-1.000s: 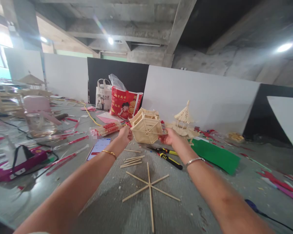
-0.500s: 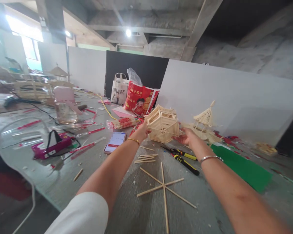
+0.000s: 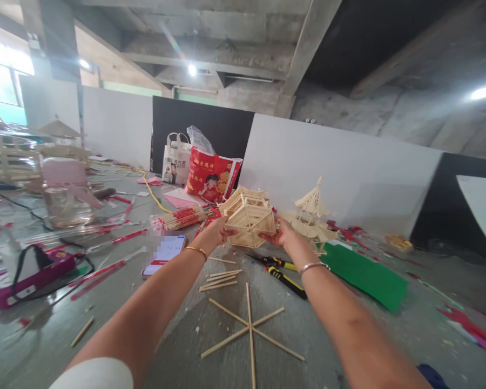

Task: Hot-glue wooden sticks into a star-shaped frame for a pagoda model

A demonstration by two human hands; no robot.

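Note:
A hexagonal frame built of wooden sticks [image 3: 250,216] is tilted so that its spoked face points toward me. My left hand [image 3: 217,232] grips its left edge, and my right hand [image 3: 278,232] has its fingers at the lower right edge, curled round it. Nearer to me, a star of crossed wooden sticks [image 3: 250,326] lies flat on the table. Several loose sticks [image 3: 220,280] lie just beyond the star. Yellow-and-black pliers [image 3: 285,281] rest below my right hand, beside another plier-like tool partly hidden by my wrist.
A phone [image 3: 164,255] and bundled sticks [image 3: 182,217] lie left of my left hand. Behind stand a red bag [image 3: 213,175] and a white bag [image 3: 176,162]. To the right are a small stick pavilion [image 3: 310,202] and green sheet [image 3: 360,273]. A pink-topped jar [image 3: 67,194] stands left.
The view has swung right, so everything sits farther left. My right hand has come closer in, its fingers now reaching over the frame's lower right edge. My left hand keeps its grip.

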